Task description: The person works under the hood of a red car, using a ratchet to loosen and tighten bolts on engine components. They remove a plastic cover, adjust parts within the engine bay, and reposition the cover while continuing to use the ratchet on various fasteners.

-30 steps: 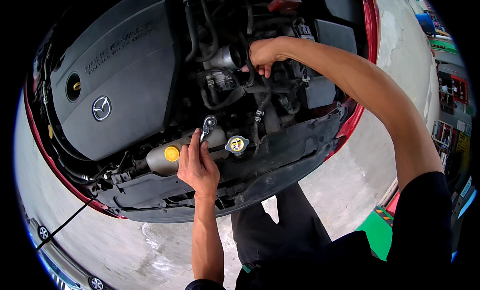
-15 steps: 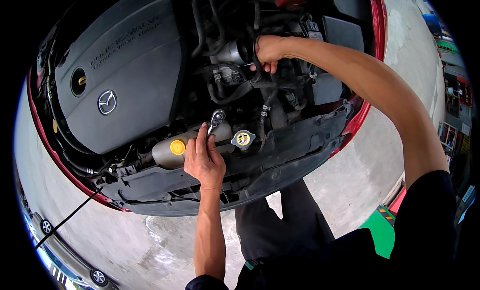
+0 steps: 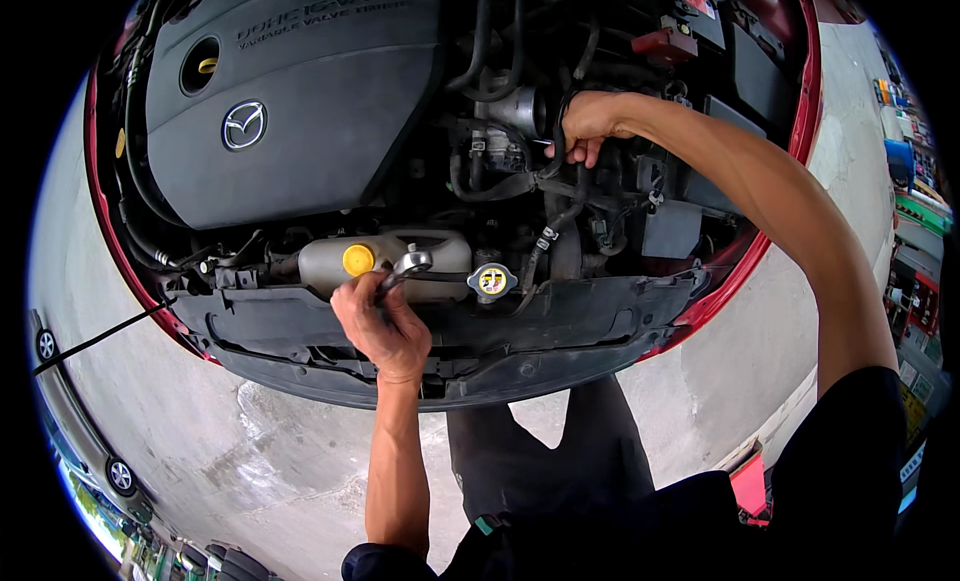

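My left hand point(image 3: 380, 326) is closed around the handle of a ratchet wrench point(image 3: 410, 265). Its chrome head points right, above the whitish coolant reservoir point(image 3: 318, 268), close to the yellow cap point(image 3: 358, 260). Deeper in the engine bay, my right hand point(image 3: 592, 123) reaches in beside the open silver throttle body point(image 3: 518, 111). Its fingers are curled among black hoses, with a thin shiny tip showing just left of them; what they grip is mostly hidden. A round radiator cap point(image 3: 491, 281) sits between the two hands, nearer the front edge.
A large black engine cover point(image 3: 300, 131) fills the left of the bay. The black front panel point(image 3: 500, 336) runs along the near edge, close to my legs. A red terminal cover point(image 3: 664, 47) lies beyond my right forearm. A thin black rod point(image 3: 100, 331) slants out at left.
The left hand has drawn left and nearer the front panel, and the ratchet has turned from upright to pointing right. My right hand stays beside the throttle body. The whole view has shifted.
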Tool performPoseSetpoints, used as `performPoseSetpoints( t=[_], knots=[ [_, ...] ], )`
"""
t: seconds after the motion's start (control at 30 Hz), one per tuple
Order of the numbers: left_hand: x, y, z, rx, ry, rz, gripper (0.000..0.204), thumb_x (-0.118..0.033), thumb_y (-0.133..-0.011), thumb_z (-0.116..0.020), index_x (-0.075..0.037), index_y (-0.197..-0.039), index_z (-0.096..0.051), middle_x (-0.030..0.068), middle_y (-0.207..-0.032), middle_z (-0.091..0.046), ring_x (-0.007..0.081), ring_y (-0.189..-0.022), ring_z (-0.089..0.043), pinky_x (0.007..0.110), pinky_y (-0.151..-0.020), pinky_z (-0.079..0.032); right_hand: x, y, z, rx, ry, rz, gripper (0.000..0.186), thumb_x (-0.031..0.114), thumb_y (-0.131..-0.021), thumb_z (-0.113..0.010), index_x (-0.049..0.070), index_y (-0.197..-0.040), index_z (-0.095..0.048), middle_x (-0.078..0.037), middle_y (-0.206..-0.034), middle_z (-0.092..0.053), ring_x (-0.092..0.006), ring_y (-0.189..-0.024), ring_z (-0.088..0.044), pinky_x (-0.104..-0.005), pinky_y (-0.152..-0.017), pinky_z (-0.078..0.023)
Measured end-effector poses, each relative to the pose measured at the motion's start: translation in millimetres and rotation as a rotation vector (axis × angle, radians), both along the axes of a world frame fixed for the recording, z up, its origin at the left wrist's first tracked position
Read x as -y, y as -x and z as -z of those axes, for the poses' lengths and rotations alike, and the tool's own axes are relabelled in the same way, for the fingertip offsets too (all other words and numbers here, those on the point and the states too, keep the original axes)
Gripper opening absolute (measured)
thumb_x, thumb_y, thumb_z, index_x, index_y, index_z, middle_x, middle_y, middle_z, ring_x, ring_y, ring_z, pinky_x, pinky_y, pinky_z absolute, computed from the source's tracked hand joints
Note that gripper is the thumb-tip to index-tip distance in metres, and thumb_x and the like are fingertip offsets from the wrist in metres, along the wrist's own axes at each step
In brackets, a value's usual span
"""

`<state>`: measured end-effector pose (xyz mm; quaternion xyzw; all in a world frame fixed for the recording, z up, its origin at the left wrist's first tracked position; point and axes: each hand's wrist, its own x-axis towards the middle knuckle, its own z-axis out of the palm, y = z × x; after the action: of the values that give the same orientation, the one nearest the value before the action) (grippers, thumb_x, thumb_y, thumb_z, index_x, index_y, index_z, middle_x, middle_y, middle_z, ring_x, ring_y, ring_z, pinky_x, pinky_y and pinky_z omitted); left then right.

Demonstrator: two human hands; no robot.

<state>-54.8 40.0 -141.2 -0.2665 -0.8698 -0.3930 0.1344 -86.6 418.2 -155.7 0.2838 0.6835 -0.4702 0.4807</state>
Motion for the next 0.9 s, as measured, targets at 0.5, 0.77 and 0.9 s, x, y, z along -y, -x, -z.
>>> performPoseSetpoints(
  t=[0.5, 0.77, 0.9],
  knots=[
    [45, 86, 27, 0.143, 0.19, -1.329, 0.039, -0.037, -0.102, -0.048, -0.002, -0.118, -0.058, 0.0191, -0.104, -0.07, 0.0399, -0.099, -0.067, 0.048, -0.088, -0.049, -13, 17, 16, 0.088, 0.236, -0.148, 0.007, -0.004, -0.089, -0.058, -0.001, -0.089, -0.065, -0.005, -0.083, -0.064, -0.0121, -0.068, -0.061, -0.0318, -0.07, -0.06],
    [38, 82, 18, 0.211, 0.168, -1.327, 0.041, -0.037, -0.101, -0.05, -0.002, -0.121, -0.059, 0.0197, -0.106, -0.07, 0.0386, -0.102, -0.066, 0.048, -0.09, -0.048, -17, 12, 17, 0.103, 0.243, -0.09, 0.017, 0.008, -0.096, -0.062, -0.005, -0.106, -0.066, -0.005, -0.079, -0.061, -0.0119, -0.068, -0.061, -0.0299, -0.071, -0.06],
    [43, 84, 23, 0.203, 0.155, -1.336, 0.042, -0.039, -0.1, -0.051, -0.004, -0.12, -0.061, 0.0193, -0.104, -0.071, 0.0384, -0.102, -0.066, 0.047, -0.091, -0.048, -28, 18, 29, 0.199, 0.376, -0.058, 0.018, 0.014, -0.098, -0.064, -0.003, -0.102, -0.066, -0.002, -0.075, -0.058, -0.0099, -0.066, -0.058, -0.0277, -0.07, -0.058]
  ],
)
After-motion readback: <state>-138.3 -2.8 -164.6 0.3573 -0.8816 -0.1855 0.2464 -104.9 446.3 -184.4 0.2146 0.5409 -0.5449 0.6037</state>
